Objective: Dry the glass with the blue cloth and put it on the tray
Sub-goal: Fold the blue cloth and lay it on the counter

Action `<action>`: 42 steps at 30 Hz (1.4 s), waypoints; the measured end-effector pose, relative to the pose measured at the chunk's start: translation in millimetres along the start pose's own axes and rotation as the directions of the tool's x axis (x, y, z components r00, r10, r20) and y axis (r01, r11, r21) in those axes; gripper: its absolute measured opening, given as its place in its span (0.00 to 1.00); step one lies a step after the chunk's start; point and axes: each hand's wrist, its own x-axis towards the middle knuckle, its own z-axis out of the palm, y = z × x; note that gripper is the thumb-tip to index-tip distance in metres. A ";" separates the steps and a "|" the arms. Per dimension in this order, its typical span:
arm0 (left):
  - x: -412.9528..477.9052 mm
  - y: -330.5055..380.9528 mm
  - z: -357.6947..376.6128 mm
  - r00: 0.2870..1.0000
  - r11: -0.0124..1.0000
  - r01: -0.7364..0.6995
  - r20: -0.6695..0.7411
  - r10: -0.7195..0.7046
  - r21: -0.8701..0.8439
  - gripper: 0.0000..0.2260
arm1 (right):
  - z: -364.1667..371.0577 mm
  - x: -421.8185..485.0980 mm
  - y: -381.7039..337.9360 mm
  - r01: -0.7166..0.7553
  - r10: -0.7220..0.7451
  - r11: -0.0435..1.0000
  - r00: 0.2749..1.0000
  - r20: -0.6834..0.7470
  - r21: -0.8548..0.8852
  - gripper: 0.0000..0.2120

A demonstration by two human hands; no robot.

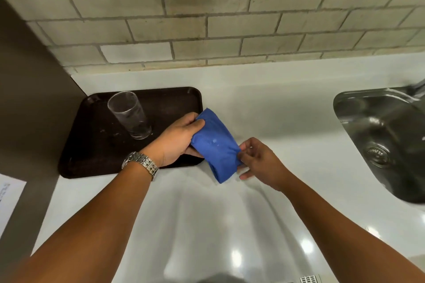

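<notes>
Over the white counter [264, 103], both forearms are reaching forward, the left hand [177, 140] clutching the blue cloth [213, 145] while the right hand [259, 163] is pinching its near edge. Upright on the dark tray [92, 145], the glass [128, 115] is standing apart from both hands.

We stood in a kitchen, or a kitchenette of some shared building; we could not tell which. A stainless steel sink [388, 142] with a round drain was set into a glossy white counter [264, 103] at our right. Behind it ran a wall of pale tiles [207, 25] laid like bricks, with dark grout. A brown serving tray [92, 145], of the canteen sort, lay on the counter at our left beside a dark panel [27, 80].
</notes>
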 end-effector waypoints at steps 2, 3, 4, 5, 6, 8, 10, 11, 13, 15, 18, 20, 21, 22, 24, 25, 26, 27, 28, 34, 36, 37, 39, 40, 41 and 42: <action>9.2 -2.2 1.5 0.999 0.989 -0.040 0.001 0.040 0.144 0.08 | -2.8 -3.3 4.8 -0.035 0.028 0.995 0.997 -0.077 -0.090 0.05; 14.2 -1.3 2.6 0.998 0.973 -0.068 -0.001 0.070 0.223 0.08 | -3.7 -5.6 8.9 -0.051 0.038 0.991 0.994 -0.107 -0.125 0.05; 20.6 0.8 5.2 0.995 0.951 -0.096 0.000 0.101 0.295 0.08 | -4.0 -7.8 14.2 -0.062 0.041 0.987 0.989 -0.142 -0.150 0.04; 28.3 3.4 8.9 0.991 0.920 -0.123 -0.001 0.133 0.371 0.08 | -3.5 -9.8 20.0 -0.071 0.042 0.984 0.983 -0.179 -0.162 0.03; 37.1 5.7 13.7 0.986 0.879 -0.152 0.002 0.169 0.451 0.09 | -2.3 -11.2 25.5 -0.081 0.045 0.983 0.976 -0.214 -0.163 0.03; 55.3 9.4 25.2 0.978 0.796 -0.171 0.002 0.209 0.580 0.11 | 1.5 -13.1 33.9 -0.109 0.071 0.984 0.965 -0.252 -0.142 0.03; 70.1 11.4 36.3 0.977 0.771 -0.152 -0.023 0.211 0.619 0.12 | 5.7 -12.9 38.3 -0.146 0.104 0.981 0.954 -0.280 -0.132 0.04; 75.4 10.4 40.5 0.978 0.769 -0.137 -0.038 0.205 0.624 0.13 | 7.2 -11.9 39.0 -0.162 0.110 0.974 0.948 -0.298 -0.155 0.04; 82.7 4.1 46.9 0.982 0.770 -0.104 -0.059 0.182 0.630 0.18 | 7.1 -9.8 38.6 -0.192 0.096 0.938 0.943 -0.318 -0.287 0.08; 83.2 -6.2 52.4 0.981 0.742 -0.092 -0.067 0.182 0.664 0.24 | 4.3 -9.3 37.1 -0.218 0.054 0.829 0.948 -0.313 -0.516 0.12; 68.2 -21.7 58.7 0.951 0.567 -0.163 -0.024 0.307 0.808 0.25 | 3.0 -4.8 29.5 -0.083 -0.228 0.689 0.918 -0.324 -0.720 0.12; 51.2 -34.3 65.6 0.918 0.390 -0.232 0.068 0.391 0.891 0.22 | 3.2 5.6 23.6 0.145 -0.454 0.571 0.876 -0.163 -0.808 0.17; 43.4 -41.8 69.4 0.911 0.319 -0.247 0.107 0.397 0.915 0.21 | 2.4 13.9 22.3 0.243 -0.505 0.490 0.862 -0.046 -0.837 0.20; 37.5 -48.6 73.2 0.914 0.281 -0.255 0.136 0.382 0.925 0.21 | 1.6 22.7 21.4 0.314 -0.495 0.440 0.867 0.065 -0.841 0.24; 30.8 -61.0 80.3 0.939 0.317 -0.253 0.152 0.309 0.914 0.24 | 0.5 36.7 25.4 0.347 -0.357 0.449 0.914 0.191 -0.823 0.29; 29.4 -65.2 81.2 0.950 0.356 -0.246 0.150 0.275 0.902 0.27 | -0.9 43.2 31.2 0.346 -0.308 0.453 0.926 0.220 -0.822 0.30; 28.6 -66.9 80.6 0.956 0.390 -0.242 0.148 0.254 0.888 0.31 | -2.6 48.2 37.8 0.345 -0.289 0.435 0.928 0.234 -0.832 0.30; 28.0 -67.0 79.1 0.959 0.415 -0.244 0.153 0.240 0.876 0.36 | -4.5 51.1 43.3 0.346 -0.293 0.404 0.926 0.238 -0.847 0.30; 27.8 -66.4 77.2 0.961 0.425 -0.252 0.171 0.219 0.869 0.40 | -6.5 53.1 47.7 0.339 -0.305 0.375 0.924 0.231 -0.863 0.29; 31.9 -67.4 76.7 0.967 0.260 -0.253 0.238 0.088 0.932 0.43 | -8.6 57.0 50.5 0.209 -0.303 0.381 0.949 0.092 -0.901 0.30; 32.2 -65.3 79.8 0.972 0.211 -0.234 0.227 0.058 0.949 0.42 | -9.4 55.3 47.3 0.212 -0.278 0.372 0.954 0.109 -0.904 0.32; 31.2 -64.2 82.1 0.973 0.192 -0.231 0.224 0.061 0.954 0.42 | -10.4 54.3 46.2 0.217 -0.275 0.367 0.954 0.118 -0.905 0.34; 29.8 -63.1 84.6 0.977 0.138 -0.212 0.205 0.058 0.968 0.42 | -12.4 54.4 43.8 0.211 -0.261 0.354 0.958 0.121 -0.911 0.35; 28.8 -64.0 84.9 0.979 0.118 -0.202 0.196 0.059 0.972 0.43 | -13.4 55.5 43.5 0.213 -0.256 0.349 0.958 0.126 -0.913 0.35; 26.9 -64.3 85.0 0.979 0.116 -0.198 0.191 0.070 0.973 0.43 | -13.4 55.4 41.4 0.213 -0.244 0.345 0.961 0.132 -0.914 0.36; 25.8 -66.5 84.7 0.979 0.118 -0.194 0.186 0.082 0.974 0.43 | -13.2 56.7 41.2 0.221 -0.241 0.342 0.960 0.142 -0.913 0.36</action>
